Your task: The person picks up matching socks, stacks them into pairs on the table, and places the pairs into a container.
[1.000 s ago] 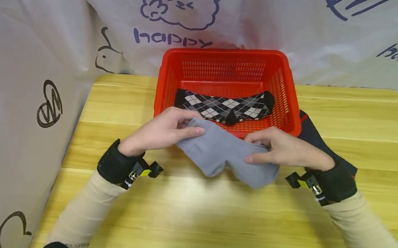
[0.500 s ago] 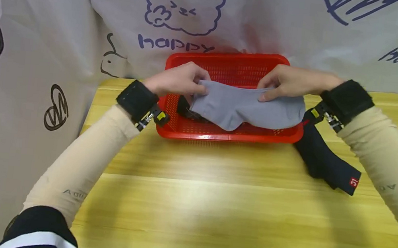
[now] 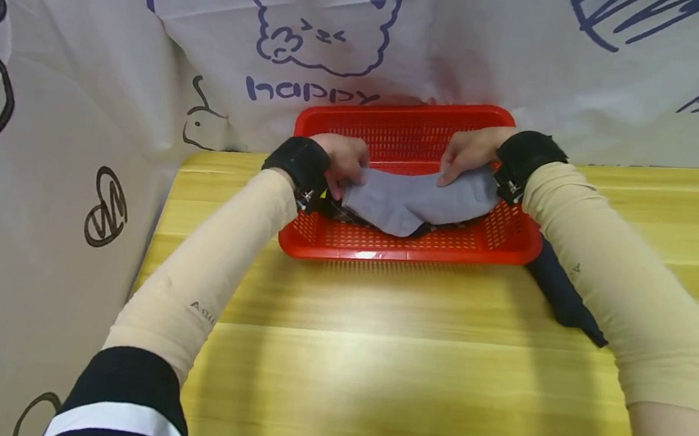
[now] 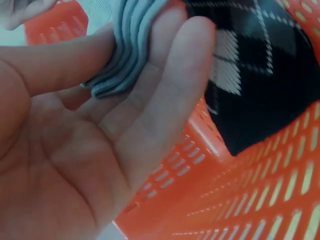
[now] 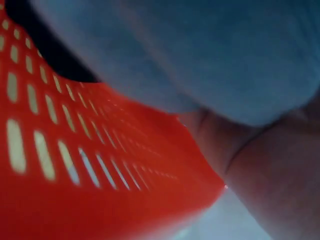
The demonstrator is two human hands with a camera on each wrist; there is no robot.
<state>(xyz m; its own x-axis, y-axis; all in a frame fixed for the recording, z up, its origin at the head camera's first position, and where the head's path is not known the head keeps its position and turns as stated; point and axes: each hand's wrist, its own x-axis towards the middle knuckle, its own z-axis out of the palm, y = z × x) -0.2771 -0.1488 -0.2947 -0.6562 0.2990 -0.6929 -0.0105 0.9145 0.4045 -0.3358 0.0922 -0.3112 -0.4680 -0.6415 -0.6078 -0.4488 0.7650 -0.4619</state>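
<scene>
Both hands hold a pair of light grey socks (image 3: 399, 202) inside the red plastic basket (image 3: 377, 256). My left hand (image 3: 345, 161) pinches the cuff end; in the left wrist view the cuff's stacked layers (image 4: 132, 45) lie between thumb and fingers. At the other end, my right hand (image 3: 471, 153) grips the upper edge near the toe. Underneath the grey socks lies a black argyle sock (image 4: 250, 75), mostly covered in the head view. The right wrist view shows grey fabric (image 5: 225, 55) close up against the hand, with the fingertips hidden.
A dark navy sock (image 3: 562, 290) lies on the wooden table (image 3: 371, 376) just right of the basket, partly hidden by the right forearm. Behind the basket hangs a white cloth (image 3: 470, 46) with drawings. More white cloth borders the table's left side.
Both hands have carried the grey socks from in front of the basket, over its front rim, and down into it onto the argyle sock. The right forearm now covers part of the navy sock.
</scene>
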